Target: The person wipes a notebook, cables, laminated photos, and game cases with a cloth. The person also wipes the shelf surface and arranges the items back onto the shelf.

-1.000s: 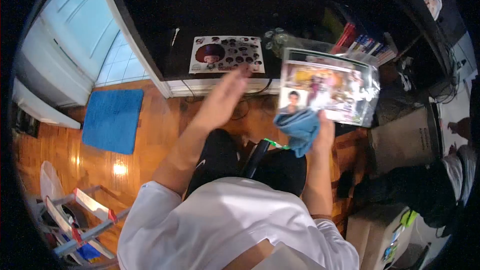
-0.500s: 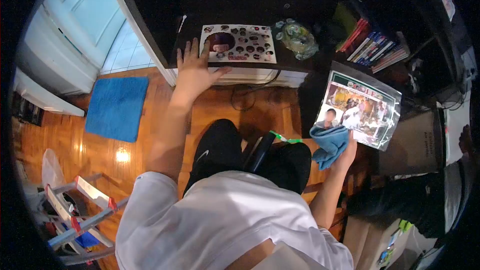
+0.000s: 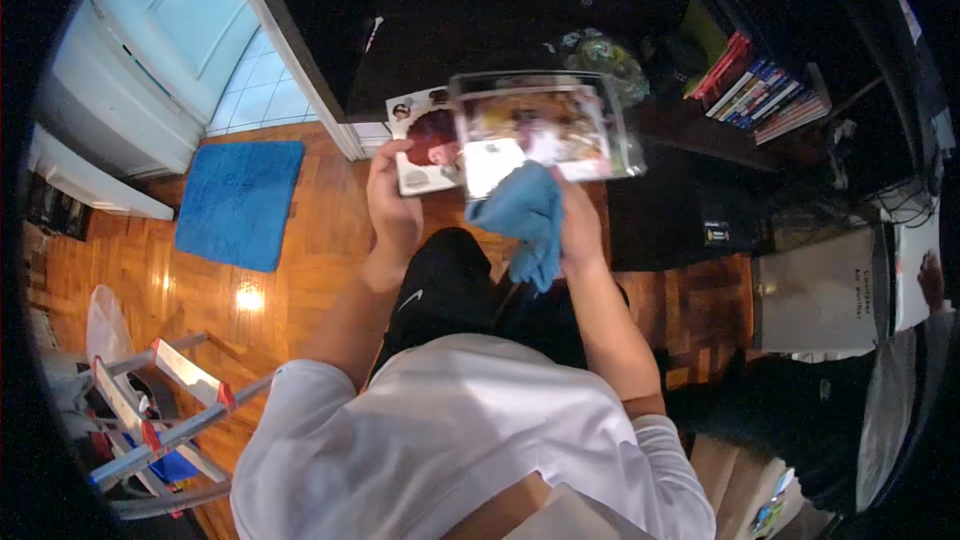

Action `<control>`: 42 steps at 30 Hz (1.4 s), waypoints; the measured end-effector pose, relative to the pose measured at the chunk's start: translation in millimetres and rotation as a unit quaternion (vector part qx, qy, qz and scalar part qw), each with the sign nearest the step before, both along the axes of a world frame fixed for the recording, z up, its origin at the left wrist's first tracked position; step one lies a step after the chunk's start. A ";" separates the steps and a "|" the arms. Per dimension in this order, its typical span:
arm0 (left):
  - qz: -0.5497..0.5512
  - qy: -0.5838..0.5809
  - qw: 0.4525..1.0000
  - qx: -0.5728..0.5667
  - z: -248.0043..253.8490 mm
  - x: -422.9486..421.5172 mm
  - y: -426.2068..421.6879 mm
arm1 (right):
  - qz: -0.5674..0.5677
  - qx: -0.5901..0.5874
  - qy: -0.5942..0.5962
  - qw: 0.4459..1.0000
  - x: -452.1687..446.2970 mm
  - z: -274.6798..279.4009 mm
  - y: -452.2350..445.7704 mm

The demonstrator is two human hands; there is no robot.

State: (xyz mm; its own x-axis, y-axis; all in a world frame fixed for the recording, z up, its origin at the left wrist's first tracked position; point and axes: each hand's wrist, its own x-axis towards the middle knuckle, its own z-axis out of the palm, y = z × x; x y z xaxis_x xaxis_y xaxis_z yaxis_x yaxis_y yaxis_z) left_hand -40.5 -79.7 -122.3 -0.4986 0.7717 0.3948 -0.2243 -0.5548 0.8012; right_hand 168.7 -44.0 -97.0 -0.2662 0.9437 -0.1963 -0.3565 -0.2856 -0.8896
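My left hand (image 3: 393, 202) is closed on the left edge of a white sheet printed with cartoon heads (image 3: 436, 152), lifted off the dark shelf. My right hand (image 3: 580, 225) holds a crumpled blue cloth (image 3: 522, 212) together with a photo print in a clear plastic sleeve (image 3: 545, 120). The sleeved print overlaps the right part of the cartoon sheet and hides it. Motion blur and glare keep the print's details from being read. Behind it on the shelf lies a clear, crumpled plastic bundle (image 3: 612, 65), partly covered.
Books (image 3: 750, 95) stand in a rack at the right of the dark shelf (image 3: 660, 130). A labelled box (image 3: 820, 290) sits at right, near dark clothing (image 3: 790, 410). On the left are a blue mat (image 3: 240, 205), a doorway and a stepladder (image 3: 180, 430).
My left hand has picked the cartoon sheet up from the shelf and drawn it nearer. My right hand has swung left with the cloth and sleeved print, bringing the print over the sheet.
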 end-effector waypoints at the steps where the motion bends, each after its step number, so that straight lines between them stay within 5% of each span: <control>1: -0.073 -0.103 0.991 0.032 4.2 -1.2 1.2 | 0.013 0.016 -0.020 1.000 -12.5 8.5 -0.8; 5: -0.090 -0.206 0.973 -0.043 13.2 -15.5 3.7 | 0.075 -0.045 -0.106 0.990 -35.2 27.5 -3.7; 11: -0.213 -0.109 0.940 -0.244 51.2 -21.0 -7.0 | 0.232 0.062 -0.212 0.947 -42.5 14.2 -7.8; 16: -0.240 -0.096 0.926 -0.275 61.1 -31.7 -28.4 | 0.496 0.309 -0.336 0.739 -3.1 47.1 1.2; 17: -0.219 -0.097 0.937 -0.256 52.9 -35.8 -34.9 | 0.489 0.337 -0.351 0.724 5.3 73.0 5.2; 21: -0.163 0.207 0.914 -0.308 47.5 -71.8 -67.0 | 0.339 0.429 -0.493 0.677 3.3 154.2 30.9; 22: -0.145 0.274 0.904 -0.294 44.2 -78.8 -74.9 | 0.262 0.450 -0.567 0.638 -8.7 167.7 41.0; 24: -0.109 0.404 0.869 -0.263 38.9 -87.1 -87.2 | 0.082 0.624 -0.622 0.466 -44.4 174.1 72.9; 26: -0.114 0.495 0.823 -0.255 52.4 -88.8 -97.7 | -0.007 0.710 -0.588 0.387 -89.9 169.1 113.1; 27: -0.117 0.538 0.797 -0.249 59.4 -88.8 -101.7 | -0.001 0.764 -0.469 0.443 -118.8 146.7 149.3; 29: -0.143 0.501 0.790 -0.322 66.3 -83.4 -107.1 | 0.014 0.830 -0.401 0.389 -185.8 93.1 225.9; 30: -0.155 0.482 0.785 -0.358 68.3 -81.9 -109.7 | 0.021 0.843 -0.456 0.284 -214.6 80.5 245.3; 33: -0.187 0.440 0.816 -0.326 60.9 -81.9 -115.7 | 0.096 0.738 -0.601 0.291 -250.1 99.1 193.2; 37: -0.223 0.447 0.807 -0.315 72.0 -86.7 -116.2 | 0.077 0.700 -0.640 0.308 -241.3 105.0 166.3; 38: -0.244 0.432 0.801 -0.335 73.6 -87.0 -115.8 | 0.076 0.746 -0.593 0.294 -243.1 100.1 175.9; 40: -0.212 0.433 0.853 -0.201 62.7 -87.9 -109.0 | 0.076 0.824 -0.495 0.264 -238.4 88.7 196.1; 42: -0.175 0.449 0.866 -0.132 60.1 -87.6 -104.4 | 0.081 0.787 -0.509 0.338 -224.1 89.9 193.5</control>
State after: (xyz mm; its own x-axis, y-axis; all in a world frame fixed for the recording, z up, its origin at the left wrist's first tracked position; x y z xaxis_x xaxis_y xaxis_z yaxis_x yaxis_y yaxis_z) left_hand -128.0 -184.1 -62.3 0.2014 0.9359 0.2891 0.4369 -0.3500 0.8286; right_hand -55.3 149.5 -7.2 -0.8909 0.0802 0.4471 0.2696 0.8855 0.3783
